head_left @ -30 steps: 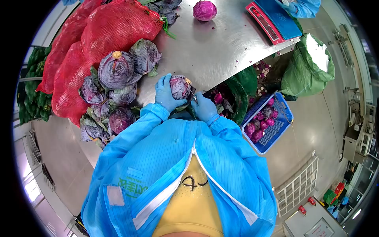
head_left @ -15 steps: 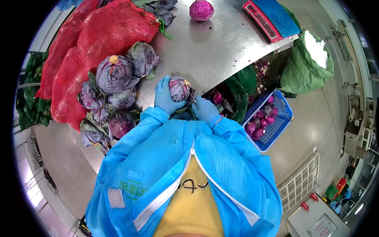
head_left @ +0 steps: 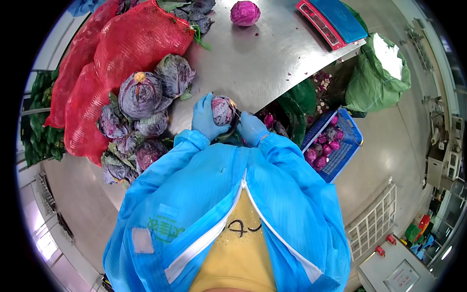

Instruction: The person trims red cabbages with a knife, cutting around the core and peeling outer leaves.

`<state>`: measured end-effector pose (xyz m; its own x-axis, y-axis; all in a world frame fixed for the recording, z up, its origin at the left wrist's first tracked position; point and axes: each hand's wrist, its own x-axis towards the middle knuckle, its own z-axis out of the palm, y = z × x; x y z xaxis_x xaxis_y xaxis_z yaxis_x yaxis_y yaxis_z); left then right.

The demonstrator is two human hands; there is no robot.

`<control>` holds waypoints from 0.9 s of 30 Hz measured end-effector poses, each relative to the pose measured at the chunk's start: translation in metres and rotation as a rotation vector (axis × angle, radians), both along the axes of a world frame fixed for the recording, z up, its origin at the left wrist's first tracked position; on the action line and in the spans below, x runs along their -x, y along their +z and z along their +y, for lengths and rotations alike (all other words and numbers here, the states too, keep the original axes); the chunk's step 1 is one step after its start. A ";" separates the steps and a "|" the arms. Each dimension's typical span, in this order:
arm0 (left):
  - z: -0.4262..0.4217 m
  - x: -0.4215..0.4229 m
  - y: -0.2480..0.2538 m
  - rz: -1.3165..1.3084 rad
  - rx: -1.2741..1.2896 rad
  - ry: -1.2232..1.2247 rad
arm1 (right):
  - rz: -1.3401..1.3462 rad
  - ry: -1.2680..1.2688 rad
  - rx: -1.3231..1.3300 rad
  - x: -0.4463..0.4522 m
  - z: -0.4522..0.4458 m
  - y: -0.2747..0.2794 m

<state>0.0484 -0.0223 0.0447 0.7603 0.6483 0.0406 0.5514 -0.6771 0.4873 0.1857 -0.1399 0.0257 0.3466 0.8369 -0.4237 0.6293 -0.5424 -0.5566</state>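
Note:
A red cabbage (head_left: 223,111) with dull outer leaves is in my left hand (head_left: 206,119), whose gloved fingers wrap round its left side and underside. It is held just above the steel table's near edge, cut stem end to the right. My right hand (head_left: 251,128), also gloved in blue, is closed close against the cabbage's right side. A thin knife (head_left: 237,117) shows in part between that hand and the cabbage; its handle is hidden in the fist. Dark loose leaf hangs below the cabbage.
Several untrimmed cabbages (head_left: 140,95) and red mesh sacks (head_left: 141,41) stand left. One peeled cabbage (head_left: 245,13) and a red-blue scale (head_left: 333,22) sit on the steel table (head_left: 253,58). Right are a green bin (head_left: 300,114), a blue crate (head_left: 348,146) of cabbages and a green sack (head_left: 374,82).
The cabbage has shifted slightly right and turned a little in my left hand. My right hand has tilted and moved slightly, staying against the cabbage's right side.

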 end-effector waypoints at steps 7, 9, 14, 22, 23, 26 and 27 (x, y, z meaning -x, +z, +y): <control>0.004 0.003 0.000 0.041 -0.004 -0.029 | 0.064 -0.009 0.113 0.005 0.000 0.006; 0.004 0.003 -0.004 -0.008 -0.003 -0.014 | 0.040 -0.027 0.095 0.001 0.007 0.001; 0.009 0.000 0.004 0.038 0.046 -0.040 | 0.023 -0.001 0.086 0.006 0.001 0.014; 0.006 0.004 -0.002 0.005 0.035 -0.037 | -0.091 -0.066 0.129 0.007 0.026 -0.009; 0.011 0.009 -0.005 0.004 0.029 -0.039 | -0.082 -0.070 0.125 0.006 0.023 -0.005; 0.013 0.016 -0.002 -0.160 0.106 -0.055 | -0.042 -0.112 0.118 0.008 0.008 0.008; 0.012 0.018 0.004 -0.105 0.011 -0.041 | -0.002 -0.150 0.112 0.009 0.005 0.009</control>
<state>0.0302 -0.0104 0.0484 0.7784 0.6174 0.1140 0.4689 -0.6924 0.5484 0.1764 -0.1353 0.0349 0.4648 0.7235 -0.5103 0.5379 -0.6886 -0.4863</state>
